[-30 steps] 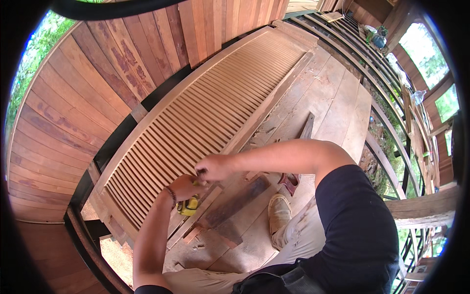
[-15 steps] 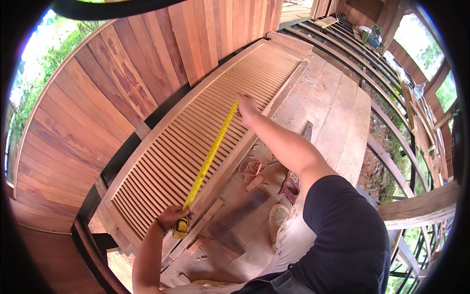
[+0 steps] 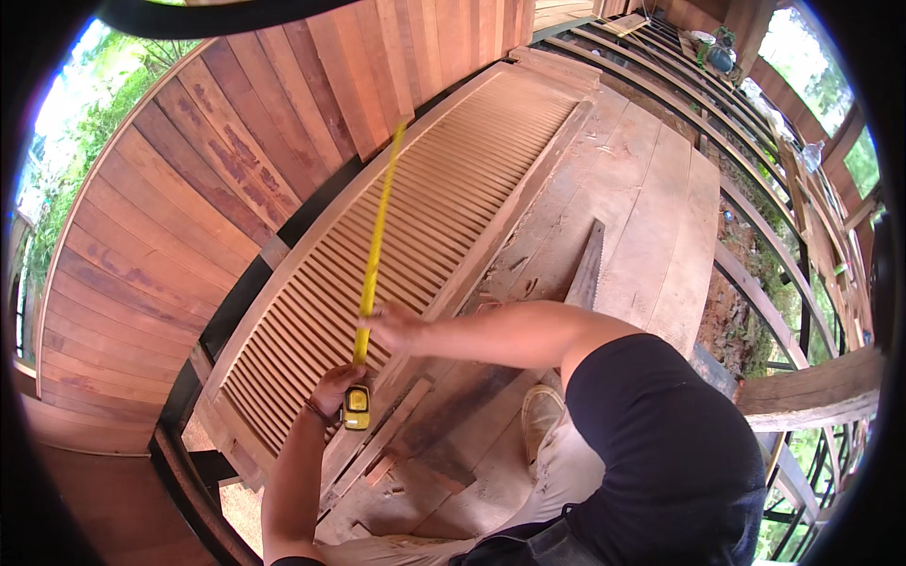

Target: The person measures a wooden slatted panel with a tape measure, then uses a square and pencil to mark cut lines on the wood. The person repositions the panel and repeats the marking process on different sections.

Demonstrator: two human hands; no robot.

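Observation:
A tape measure [image 3: 357, 407] with a yellow and black case is in my left hand [image 3: 336, 389], whose fingers are closed on it. From the case its yellow blade [image 3: 379, 222] runs out over a slatted wooden panel [image 3: 453, 174], with the far end near the plank wall. My right hand [image 3: 396, 328] is slightly blurred, its fingers closed at the blade a short way above the case. The panel is long, framed in wood, with many narrow parallel slats, and lies on the boards in front of me.
A handsaw [image 3: 587, 269] lies right of the panel, partly under my right arm. Dark and light wood offcuts [image 3: 444, 415] lie near my shoe [image 3: 541, 420]. A curved plank wall [image 3: 179, 208] rises on the left. Open floor joists [image 3: 755, 226] with gaps run along the right.
My right hand has come down from the blade's far end to near the case. The blade now reaches further and points more toward the wall. More of the saw blade shows.

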